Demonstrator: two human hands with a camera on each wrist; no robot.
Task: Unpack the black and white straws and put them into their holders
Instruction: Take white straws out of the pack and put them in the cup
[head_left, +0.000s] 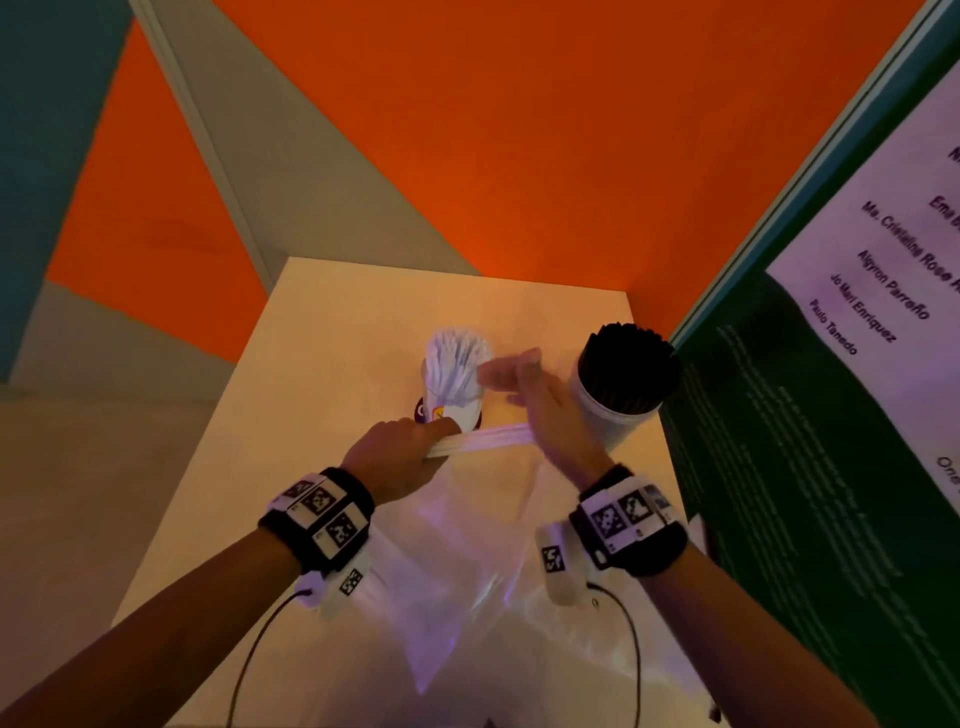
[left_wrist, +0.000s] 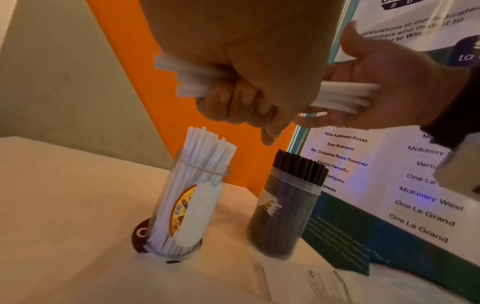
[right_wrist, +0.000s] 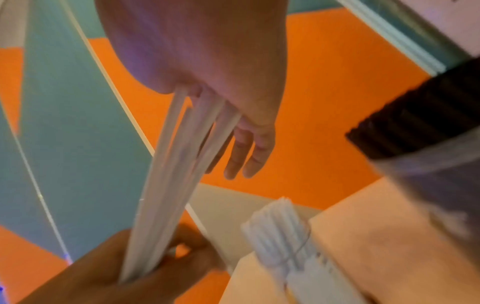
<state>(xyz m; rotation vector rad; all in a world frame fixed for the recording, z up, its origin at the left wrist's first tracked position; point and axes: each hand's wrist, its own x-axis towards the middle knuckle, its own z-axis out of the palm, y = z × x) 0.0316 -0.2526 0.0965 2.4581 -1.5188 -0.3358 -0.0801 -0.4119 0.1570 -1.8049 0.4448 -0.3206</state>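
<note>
From the head view, the left hand (head_left: 397, 457) is clenched in a grip around one end of a bundle of white straws (head_left: 483, 439) that lies level above the desk (head_left: 322, 332), just in front of the clear holder of white straws (head_left: 457, 376); the right hand (head_left: 550, 405) meets the bundle's other end with blurred, straight fingers, and the holder of black straws (head_left: 623, 387) stands just right of it beside a printed poster (head_left: 831, 364); a clear plastic bag (head_left: 467, 571) lies flat on the desk between the forearms. From the left wrist view, the left hand (left_wrist: 246, 82) has its fingers curled round the bundle (left_wrist: 345, 94), short ends sticking out to the left of the fist and the longer part running right against the palm of the right hand (left_wrist: 394, 92), whose thumb is raised and fingers lie straight; both holders stand upright below, white (left_wrist: 192, 205) to the left, black (left_wrist: 288, 209) to the right, apart from each other. From the right wrist view, the bundle (right_wrist: 168, 195) runs from under the right hand (right_wrist: 207, 72), its fingers extended, down into the left hand's (right_wrist: 116, 273) grip.
</note>
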